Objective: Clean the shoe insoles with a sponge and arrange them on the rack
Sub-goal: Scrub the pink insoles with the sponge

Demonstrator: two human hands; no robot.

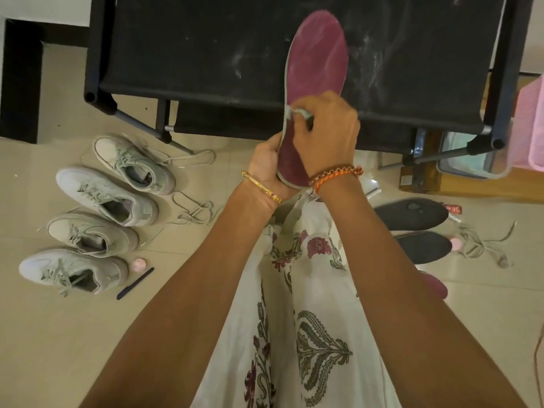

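Gripping heel end of maroon insole [316, 63] with left hand [266, 166], fingers curled round its edge, palm under the heel. Right hand [325, 128] clenched on a grey sponge [298, 112], pressing it against insole's face about mid-length. Insole held upright-ish, toe pointing away, over front edge of black rack [206, 48].

Head view, rest of scene:
- Rack: black fabric shelf on dark tube frame, whitish smears on the fabric.
- Gold bangle [262, 188] on left wrist, orange-brown braided band [335, 173] on right wrist.
- Four pale grey sneakers [103, 198] in a row on tiled floor [73, 334], left of the arms, laces partly pulled out and loose beside them.
- Small pink round item [139, 264] and dark slim stick-like tool [135, 283] just beside nearest sneaker.
- Two dark grey insoles [412, 214] flat on floor to the right, side by side; second maroon insole [435, 285] partly hidden behind right forearm.
- Loose laces [482, 245] right of the dark insoles.
- Pink basket [534, 122] at right edge, clear container below it; contents unclear.
- White floral-print garment [294, 304] between the forearms.
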